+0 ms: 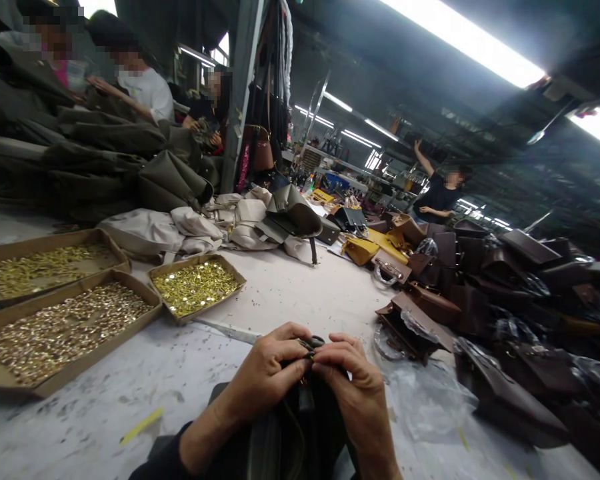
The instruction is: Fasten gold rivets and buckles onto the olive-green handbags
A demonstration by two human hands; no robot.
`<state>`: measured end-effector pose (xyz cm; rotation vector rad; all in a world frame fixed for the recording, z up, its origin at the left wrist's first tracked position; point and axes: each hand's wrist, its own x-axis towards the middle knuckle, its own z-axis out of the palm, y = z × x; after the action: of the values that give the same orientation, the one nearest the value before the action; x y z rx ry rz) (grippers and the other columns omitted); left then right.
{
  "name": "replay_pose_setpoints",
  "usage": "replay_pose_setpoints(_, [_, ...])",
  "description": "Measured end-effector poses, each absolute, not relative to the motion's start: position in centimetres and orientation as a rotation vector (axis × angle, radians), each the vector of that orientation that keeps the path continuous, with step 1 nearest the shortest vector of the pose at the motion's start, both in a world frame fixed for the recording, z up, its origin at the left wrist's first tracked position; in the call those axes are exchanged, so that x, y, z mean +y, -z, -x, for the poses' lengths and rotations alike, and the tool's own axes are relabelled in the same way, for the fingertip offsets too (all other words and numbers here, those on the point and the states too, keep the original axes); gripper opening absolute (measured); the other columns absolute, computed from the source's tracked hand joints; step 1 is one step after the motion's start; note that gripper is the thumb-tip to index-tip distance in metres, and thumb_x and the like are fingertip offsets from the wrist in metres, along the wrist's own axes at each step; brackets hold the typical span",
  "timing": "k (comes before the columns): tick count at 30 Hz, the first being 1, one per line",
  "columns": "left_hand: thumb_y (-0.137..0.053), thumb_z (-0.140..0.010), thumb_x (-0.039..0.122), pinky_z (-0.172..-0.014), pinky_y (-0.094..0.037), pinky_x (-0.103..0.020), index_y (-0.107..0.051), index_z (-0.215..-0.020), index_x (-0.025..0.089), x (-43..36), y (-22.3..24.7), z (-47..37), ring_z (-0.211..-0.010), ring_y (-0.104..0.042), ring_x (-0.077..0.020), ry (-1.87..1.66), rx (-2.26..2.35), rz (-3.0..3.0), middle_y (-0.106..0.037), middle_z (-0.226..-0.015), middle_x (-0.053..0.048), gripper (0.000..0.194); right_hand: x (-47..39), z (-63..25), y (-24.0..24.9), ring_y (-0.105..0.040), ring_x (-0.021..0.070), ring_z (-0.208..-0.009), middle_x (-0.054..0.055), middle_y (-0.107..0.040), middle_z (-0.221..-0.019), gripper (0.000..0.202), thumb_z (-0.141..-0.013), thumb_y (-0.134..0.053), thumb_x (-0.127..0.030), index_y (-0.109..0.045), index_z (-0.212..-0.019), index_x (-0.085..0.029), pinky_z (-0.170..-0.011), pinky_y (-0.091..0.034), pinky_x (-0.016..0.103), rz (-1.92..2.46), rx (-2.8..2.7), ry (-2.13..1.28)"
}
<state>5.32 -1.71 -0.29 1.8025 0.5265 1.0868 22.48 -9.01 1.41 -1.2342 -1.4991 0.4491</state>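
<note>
Your left hand (280, 363) and right hand (351, 373) pinch the dark strap loop (319, 341) together, just above the dark bag (290, 433) in front of you, where a slackened fingertip could let so narrow a piece twist or slip free.

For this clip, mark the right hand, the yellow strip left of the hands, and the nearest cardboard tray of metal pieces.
Right hand (360, 379): head view, back of the hand.
Yellow strip (141, 426): head view, middle of its length.
Cardboard tray (100, 346): head view, its front wall.
</note>
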Motion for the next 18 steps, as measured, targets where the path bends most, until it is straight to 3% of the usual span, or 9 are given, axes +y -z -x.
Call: replay_pose_setpoints(18, [-0.059,-0.091,0.01,-0.097,-0.053,-0.032,-0.079,-0.102,0.024,-2.0,1.5,-5.6,-0.113,-0.066,-0.0213,-1.196,0.573,-2.027,-0.071,-0.116,-0.007,0.026,-9.1,-22.0,-1.3,-0.062,0.0191,-0.097,-0.001,-0.074,-0.093,0.017,-0.091,-0.071,-0.01,-0.074,-0.092,-0.027,-0.09,-0.051,0.031,1.199,-1.565,-0.266])
